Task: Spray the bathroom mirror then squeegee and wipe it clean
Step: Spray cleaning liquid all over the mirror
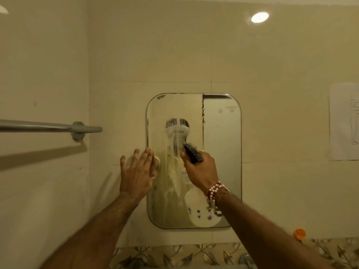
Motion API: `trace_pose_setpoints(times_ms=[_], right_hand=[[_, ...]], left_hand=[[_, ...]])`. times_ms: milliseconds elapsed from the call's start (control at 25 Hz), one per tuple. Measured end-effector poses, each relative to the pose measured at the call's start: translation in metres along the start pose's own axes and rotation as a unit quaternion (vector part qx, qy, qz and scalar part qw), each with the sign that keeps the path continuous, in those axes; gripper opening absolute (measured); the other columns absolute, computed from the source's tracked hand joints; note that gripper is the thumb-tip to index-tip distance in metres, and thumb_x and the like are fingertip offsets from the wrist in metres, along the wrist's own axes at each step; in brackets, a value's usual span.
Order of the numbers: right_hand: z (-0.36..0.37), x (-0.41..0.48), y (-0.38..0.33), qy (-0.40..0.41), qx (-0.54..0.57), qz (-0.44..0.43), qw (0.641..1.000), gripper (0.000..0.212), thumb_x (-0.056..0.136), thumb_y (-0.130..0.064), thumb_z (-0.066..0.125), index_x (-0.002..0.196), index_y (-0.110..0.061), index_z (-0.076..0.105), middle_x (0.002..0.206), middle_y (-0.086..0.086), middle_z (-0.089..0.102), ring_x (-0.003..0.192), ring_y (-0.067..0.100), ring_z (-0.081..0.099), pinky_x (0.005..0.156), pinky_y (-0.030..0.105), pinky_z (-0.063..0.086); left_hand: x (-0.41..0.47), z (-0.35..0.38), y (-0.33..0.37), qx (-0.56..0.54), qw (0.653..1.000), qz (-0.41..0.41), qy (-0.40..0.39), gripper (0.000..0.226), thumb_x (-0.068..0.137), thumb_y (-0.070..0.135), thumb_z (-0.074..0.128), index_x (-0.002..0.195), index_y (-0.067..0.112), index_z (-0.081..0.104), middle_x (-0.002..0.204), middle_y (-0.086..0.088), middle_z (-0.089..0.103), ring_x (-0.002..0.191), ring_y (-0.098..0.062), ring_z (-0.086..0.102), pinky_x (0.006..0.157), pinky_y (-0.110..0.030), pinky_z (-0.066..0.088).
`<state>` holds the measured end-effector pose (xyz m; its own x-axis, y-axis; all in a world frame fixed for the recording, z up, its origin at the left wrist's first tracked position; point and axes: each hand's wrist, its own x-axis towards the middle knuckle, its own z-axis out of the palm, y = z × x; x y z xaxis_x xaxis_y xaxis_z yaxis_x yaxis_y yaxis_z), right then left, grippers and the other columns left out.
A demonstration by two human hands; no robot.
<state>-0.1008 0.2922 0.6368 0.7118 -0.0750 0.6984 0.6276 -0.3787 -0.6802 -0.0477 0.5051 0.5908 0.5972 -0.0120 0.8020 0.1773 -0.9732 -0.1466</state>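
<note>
- Here, in the head view, the right hand [200, 171] is curled tightly round the neck of the spray bottle [193, 154], whose black nozzle is aimed at the mirror [221, 133] just ahead of it.
- The left hand [136, 171] is spread flat with straight fingers and holds nothing. It lies at the mirror's left edge; whether it touches the glass cannot be told.
- Wet streaks [174, 171] run down the glass between the two hands.
- Handling, as judged: the bottle is probably light, rigid plastic, slick when wet, and best gripped at the neck. The mirror is stiff, fragile and slippery, so press lightly.
</note>
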Motion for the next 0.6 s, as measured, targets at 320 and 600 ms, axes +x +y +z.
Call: trace_pose_setpoints(times_ms=[320,600], right_hand=[[-0.045,-0.008,0.028,0.114,0.055,0.023,0.992,0.016,0.09,-0.038,0.068,0.08,-0.033,0.057,0.071,-0.013,0.06,0.061,0.001,0.055,0.054,0.01,0.04],[-0.094,-0.017,0.072,0.177,0.001,0.089,0.98,0.024,0.091,-0.037,0.066,0.073,-0.024,0.057,0.077,0.009,0.068,0.072,0.029,0.065,0.066,0.037,0.054]], left_hand=[[-0.002,-0.013,0.022,-0.101,0.99,0.027,0.09,0.087,0.093,0.066,0.04,0.163,0.029,0.004,0.169,0.001,-0.011,0.157,-0.028,0.011,0.122,-0.062,0.011],[-0.008,-0.006,0.05,-0.14,0.984,0.054,0.092,0.082,0.096,0.068,0.025,0.163,0.029,0.001,0.171,-0.001,-0.011,0.158,-0.026,0.007,0.123,-0.063,0.012]])
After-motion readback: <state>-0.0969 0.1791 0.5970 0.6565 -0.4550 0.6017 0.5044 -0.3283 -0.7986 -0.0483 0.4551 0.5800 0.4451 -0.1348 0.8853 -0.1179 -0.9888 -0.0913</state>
